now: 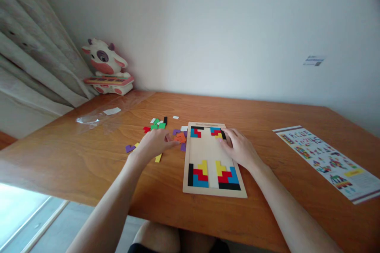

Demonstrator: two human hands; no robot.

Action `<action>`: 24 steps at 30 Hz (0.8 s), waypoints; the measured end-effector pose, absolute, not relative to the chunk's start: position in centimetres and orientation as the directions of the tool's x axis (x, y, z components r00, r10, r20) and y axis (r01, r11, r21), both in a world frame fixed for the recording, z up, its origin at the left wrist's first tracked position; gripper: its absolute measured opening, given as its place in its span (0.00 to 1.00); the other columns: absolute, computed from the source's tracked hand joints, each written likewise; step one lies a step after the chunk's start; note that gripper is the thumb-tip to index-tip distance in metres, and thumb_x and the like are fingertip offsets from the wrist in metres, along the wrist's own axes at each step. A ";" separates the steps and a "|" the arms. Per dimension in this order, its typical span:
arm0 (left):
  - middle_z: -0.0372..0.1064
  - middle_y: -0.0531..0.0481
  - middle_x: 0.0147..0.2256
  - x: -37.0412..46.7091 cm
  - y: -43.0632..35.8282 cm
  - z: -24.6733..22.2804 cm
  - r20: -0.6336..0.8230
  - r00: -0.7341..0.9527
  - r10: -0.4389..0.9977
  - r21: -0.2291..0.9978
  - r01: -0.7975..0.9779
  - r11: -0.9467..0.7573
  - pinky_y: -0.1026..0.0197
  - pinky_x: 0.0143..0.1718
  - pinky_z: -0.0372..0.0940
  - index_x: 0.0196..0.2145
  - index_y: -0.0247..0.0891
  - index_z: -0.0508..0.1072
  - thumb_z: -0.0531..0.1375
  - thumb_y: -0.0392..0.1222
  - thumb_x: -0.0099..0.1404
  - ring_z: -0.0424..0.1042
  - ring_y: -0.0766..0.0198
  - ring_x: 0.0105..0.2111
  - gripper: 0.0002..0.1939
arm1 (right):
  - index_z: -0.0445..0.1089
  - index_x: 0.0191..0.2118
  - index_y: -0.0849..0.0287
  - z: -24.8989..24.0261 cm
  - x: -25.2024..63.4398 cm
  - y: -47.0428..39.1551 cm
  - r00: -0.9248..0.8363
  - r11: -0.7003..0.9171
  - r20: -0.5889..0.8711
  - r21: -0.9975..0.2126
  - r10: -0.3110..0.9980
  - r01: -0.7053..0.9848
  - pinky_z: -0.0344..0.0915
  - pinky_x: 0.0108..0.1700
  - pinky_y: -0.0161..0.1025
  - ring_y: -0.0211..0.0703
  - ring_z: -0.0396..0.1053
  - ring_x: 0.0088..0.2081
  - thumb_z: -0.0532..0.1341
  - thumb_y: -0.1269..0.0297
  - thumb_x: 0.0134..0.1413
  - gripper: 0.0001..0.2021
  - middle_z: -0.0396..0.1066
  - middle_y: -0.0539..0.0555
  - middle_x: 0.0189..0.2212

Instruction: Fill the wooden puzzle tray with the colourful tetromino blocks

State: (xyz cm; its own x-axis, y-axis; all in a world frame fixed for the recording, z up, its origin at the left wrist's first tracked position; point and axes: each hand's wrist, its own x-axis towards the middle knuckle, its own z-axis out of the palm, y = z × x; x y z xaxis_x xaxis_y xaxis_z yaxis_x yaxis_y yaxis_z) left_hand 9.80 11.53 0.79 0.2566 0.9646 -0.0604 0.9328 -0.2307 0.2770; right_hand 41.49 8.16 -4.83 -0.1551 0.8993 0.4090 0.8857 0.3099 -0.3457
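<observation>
Your left hand [156, 142] is over the worktop [255, 114], just off the left edge of the wooden board [198, 150], its fingers loosely bent and reaching to the orange pieces [180, 138] beside that edge; you cannot tell from here whether it has hold of one. Your right hand [239, 148] lies across the board's right edge toward the far right corner, thumb and fingers spread apart, with no piece visibly gripped; whether the fingertips press on the pieces below is unclear. The board sits with its near edge toward the worktop's near edge, and coloured pieces fill in around its four corners: blue, red and black at the far left [196, 132], blue, red, yellow and black at the far right [215, 131], and those same four colours at the near left [200, 178] and near right [228, 178], the middle being bare wood. Left of the board you have loose purple pieces [183, 147], green pieces [162, 125] and a yellow piece [158, 158]. A printed sheet [329, 162] lies toward the worktop's right edge; a cow toy [108, 67] stands at its far left corner, behind a clear plastic bag [96, 119].
</observation>
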 end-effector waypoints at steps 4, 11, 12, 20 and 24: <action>0.75 0.49 0.28 6.7 10.5 1.6 -0.274 0.194 0.942 0.149 0.976 -0.158 0.62 0.29 0.55 0.25 0.41 0.74 0.67 0.57 0.54 0.73 0.57 0.30 0.17 | 0.66 0.56 0.58 -5.0 42.0 8.3 -0.123 0.291 0.420 -0.362 0.899 0.886 0.71 0.51 0.54 0.58 0.73 0.50 0.56 0.58 0.63 0.19 0.72 0.62 0.51; 0.75 0.53 0.30 6.1 9.9 1.3 -0.188 0.239 0.952 0.180 0.962 -0.206 0.62 0.30 0.57 0.30 0.42 0.75 0.64 0.47 0.57 0.74 0.60 0.32 0.08 | 0.65 0.57 0.57 -4.8 42.3 8.3 -0.099 0.271 0.401 -0.398 0.911 0.877 0.72 0.48 0.52 0.57 0.73 0.49 0.56 0.58 0.63 0.19 0.70 0.62 0.51; 0.76 0.52 0.29 6.1 9.9 1.3 -0.185 0.261 0.948 0.168 0.958 -0.231 0.62 0.31 0.58 0.29 0.42 0.76 0.63 0.44 0.57 0.74 0.59 0.32 0.05 | 0.65 0.57 0.57 -4.8 42.4 8.3 -0.094 0.268 0.400 -0.405 0.912 0.874 0.73 0.48 0.52 0.57 0.73 0.48 0.56 0.59 0.63 0.18 0.70 0.62 0.51; 0.78 0.46 0.42 6.4 9.1 1.0 -0.140 0.377 0.915 0.059 0.926 -0.373 0.56 0.43 0.66 0.40 0.41 0.79 0.60 0.32 0.53 0.76 0.51 0.44 0.17 | 0.66 0.56 0.56 -5.0 42.7 8.4 -0.079 0.264 0.414 -0.413 0.907 0.872 0.72 0.47 0.51 0.55 0.74 0.48 0.57 0.60 0.63 0.17 0.71 0.61 0.50; 0.76 0.44 0.45 6.4 8.3 0.7 -0.067 0.448 0.892 0.006 0.894 -0.449 0.56 0.45 0.67 0.43 0.40 0.79 0.56 0.29 0.55 0.76 0.51 0.45 0.20 | 0.66 0.55 0.57 -5.1 42.8 8.5 -0.077 0.258 0.405 -0.416 0.911 0.872 0.72 0.46 0.49 0.54 0.74 0.46 0.57 0.60 0.63 0.17 0.71 0.61 0.50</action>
